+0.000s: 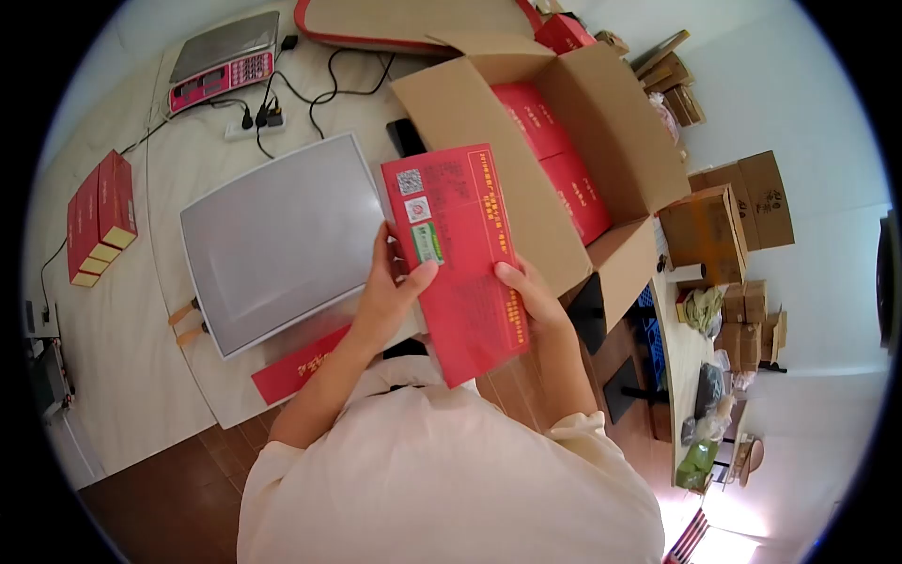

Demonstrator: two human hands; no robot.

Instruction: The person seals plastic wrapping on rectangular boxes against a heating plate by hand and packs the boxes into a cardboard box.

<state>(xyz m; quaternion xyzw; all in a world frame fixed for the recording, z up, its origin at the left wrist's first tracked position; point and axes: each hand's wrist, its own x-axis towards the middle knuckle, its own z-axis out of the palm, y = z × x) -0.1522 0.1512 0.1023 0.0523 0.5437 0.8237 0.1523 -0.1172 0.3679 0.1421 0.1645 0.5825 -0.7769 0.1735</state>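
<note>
A flat red box (460, 301) with yellow print, a QR code and a green label is held up in front of my body, tilted a little. My left hand (390, 291) grips its left edge, thumb on the face near the green label. On the opposite edge, my right hand (534, 296) holds it with the thumb on the front. Behind it to the right stands an open cardboard carton (489, 132), with several red boxes (554, 155) lying inside. To the left is a grey flat-topped machine (282, 240), and a red piece (299, 367) lies beside my left forearm.
A pink-and-silver scale (221, 70) sits at the back left near a power strip (254, 127) with black cables. Red boxes (101, 216) stand at the table's left. Two wooden-handled tools (188, 324) poke out beside the grey machine. More cartons (709, 235) are at the right.
</note>
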